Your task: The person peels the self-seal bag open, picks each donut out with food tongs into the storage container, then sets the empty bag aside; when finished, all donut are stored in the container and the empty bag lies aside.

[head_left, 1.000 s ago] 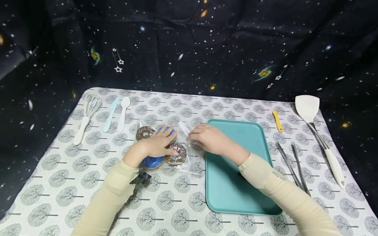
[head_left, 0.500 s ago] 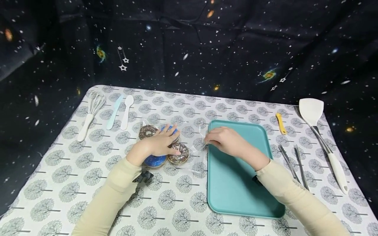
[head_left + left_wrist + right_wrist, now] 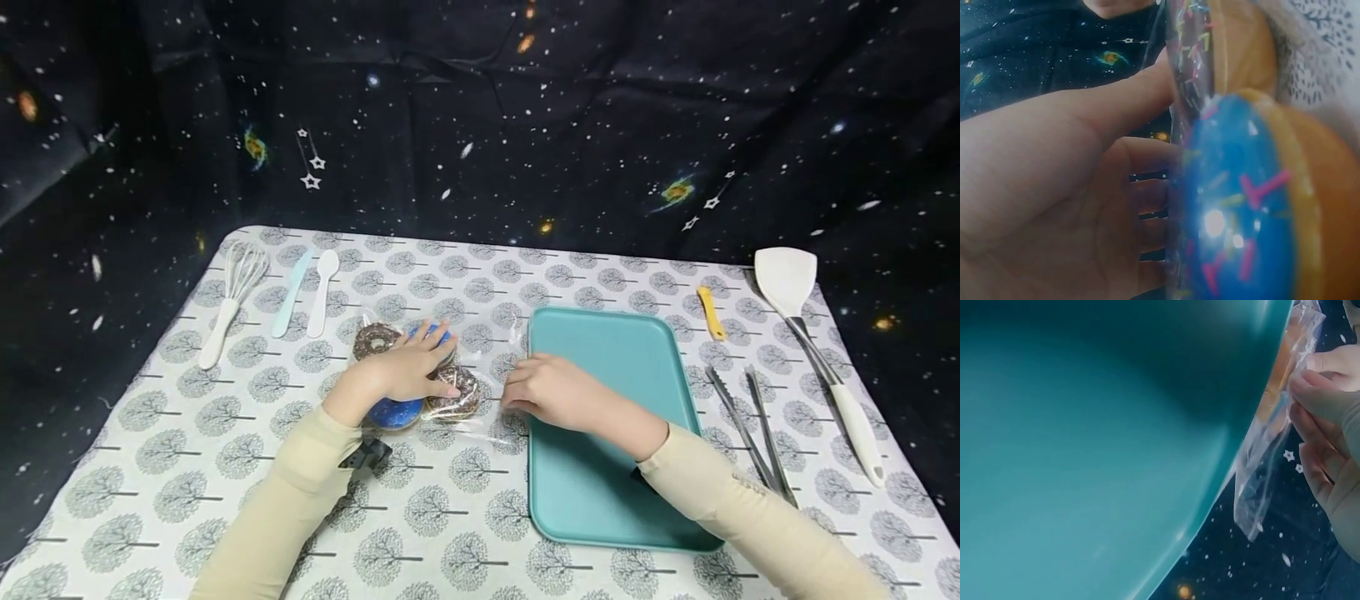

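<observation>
Four-ring donuts, two chocolate-coloured and two blue, lie in a clear plastic bag left of the tray. My left hand rests on them, fingers spread over the film. In the left wrist view, a blue donut with pink sprinkles sits close to the palm. At the bag's right end, beside the tray's left rim, my right hand has its fingers bent. The right wrist view shows its thumb and forefinger pinching the loose edge of the bag.
A teal tray lies under the right forearm. Right of it are metal tongs, a white spatula and a small yellow handle. A whisk, a pale blue knife and a white spoon lie at left.
My right hand has moved right along the loose end of the bag to the tray's rim, then slightly back and nearer. The left hand stays on the donuts.
</observation>
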A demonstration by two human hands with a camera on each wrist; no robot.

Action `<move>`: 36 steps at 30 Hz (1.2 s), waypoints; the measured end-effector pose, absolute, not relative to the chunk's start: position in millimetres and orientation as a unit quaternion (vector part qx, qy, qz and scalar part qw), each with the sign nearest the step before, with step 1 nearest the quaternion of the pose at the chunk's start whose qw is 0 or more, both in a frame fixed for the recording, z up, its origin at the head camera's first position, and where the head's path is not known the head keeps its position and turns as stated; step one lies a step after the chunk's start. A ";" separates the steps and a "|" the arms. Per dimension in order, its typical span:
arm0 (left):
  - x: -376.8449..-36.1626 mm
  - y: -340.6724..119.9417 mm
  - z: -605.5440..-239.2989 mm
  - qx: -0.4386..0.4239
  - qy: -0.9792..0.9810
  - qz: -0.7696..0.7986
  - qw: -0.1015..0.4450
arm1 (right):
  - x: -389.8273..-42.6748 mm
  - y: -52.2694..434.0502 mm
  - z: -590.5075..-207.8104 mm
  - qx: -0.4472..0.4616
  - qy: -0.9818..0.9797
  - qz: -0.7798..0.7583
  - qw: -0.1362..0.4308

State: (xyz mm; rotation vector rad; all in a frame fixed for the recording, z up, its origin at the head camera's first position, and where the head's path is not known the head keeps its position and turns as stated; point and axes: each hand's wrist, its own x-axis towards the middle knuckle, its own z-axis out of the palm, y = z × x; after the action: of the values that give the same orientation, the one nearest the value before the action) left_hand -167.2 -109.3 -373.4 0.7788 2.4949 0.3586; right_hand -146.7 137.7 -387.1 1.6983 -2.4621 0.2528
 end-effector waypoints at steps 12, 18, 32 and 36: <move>-168.5 -107.6 -375.4 0.287 0.914 0.144 0.248 | -141.3 166.3 -382.2 0.546 -0.826 0.113 0.083; -169.8 -107.2 -375.6 0.293 0.909 0.159 0.251 | -145.4 178.2 -377.0 0.529 -0.838 0.102 0.093; -171.9 -118.3 -372.8 0.302 0.907 0.188 0.225 | -121.7 208.2 -390.1 0.511 -0.841 0.144 0.100; -172.0 -121.5 -369.9 0.311 0.908 0.186 0.211 | -114.2 234.4 -394.6 0.490 -0.852 0.149 0.108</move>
State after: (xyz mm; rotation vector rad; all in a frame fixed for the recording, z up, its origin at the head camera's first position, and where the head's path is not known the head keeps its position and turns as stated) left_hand -172.0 -121.5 -369.9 0.8653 2.5229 0.5167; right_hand -114.2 234.4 -394.6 1.4400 -2.5074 0.4377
